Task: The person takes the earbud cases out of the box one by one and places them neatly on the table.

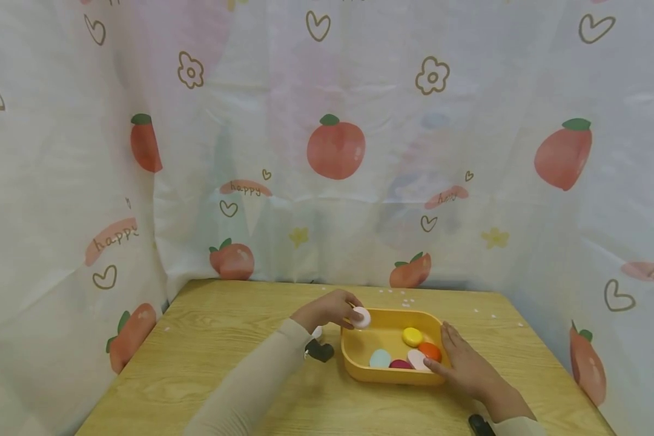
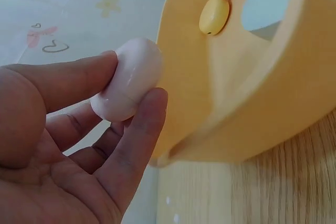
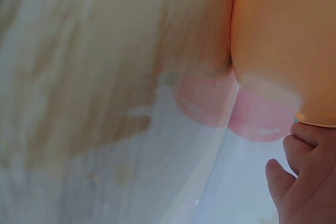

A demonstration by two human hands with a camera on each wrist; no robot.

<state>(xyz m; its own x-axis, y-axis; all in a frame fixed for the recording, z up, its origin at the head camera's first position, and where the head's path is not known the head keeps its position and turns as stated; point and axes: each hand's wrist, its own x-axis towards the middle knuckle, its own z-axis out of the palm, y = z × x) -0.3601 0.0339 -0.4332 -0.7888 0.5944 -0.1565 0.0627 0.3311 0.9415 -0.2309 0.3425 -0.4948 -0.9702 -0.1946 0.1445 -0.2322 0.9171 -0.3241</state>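
Note:
My left hand (image 1: 335, 310) pinches a glossy pale pink egg-shaped piece (image 2: 131, 80) between thumb and fingers. It holds the piece at the left rim of a yellow plastic basin (image 1: 354, 363). Along the basin's right side lies my right hand (image 1: 471, 369), fingers extended against the wall and thumb reaching over the rim. Inside the basin are a yellow piece (image 1: 412, 336), an orange piece (image 1: 430, 351), another pale pink piece (image 1: 416, 360), a light blue piece (image 1: 380, 358) and a dark red piece (image 1: 400, 364). The right wrist view is partly blurred.
The basin stands on a wood-grain table (image 1: 207, 351). Left of it, a black object (image 1: 320, 350) lies partly under my left wrist, beside a whitish thing (image 1: 317, 332). Small white bits (image 1: 406, 303) dot the table's back. A printed curtain (image 1: 283, 151) surrounds the table.

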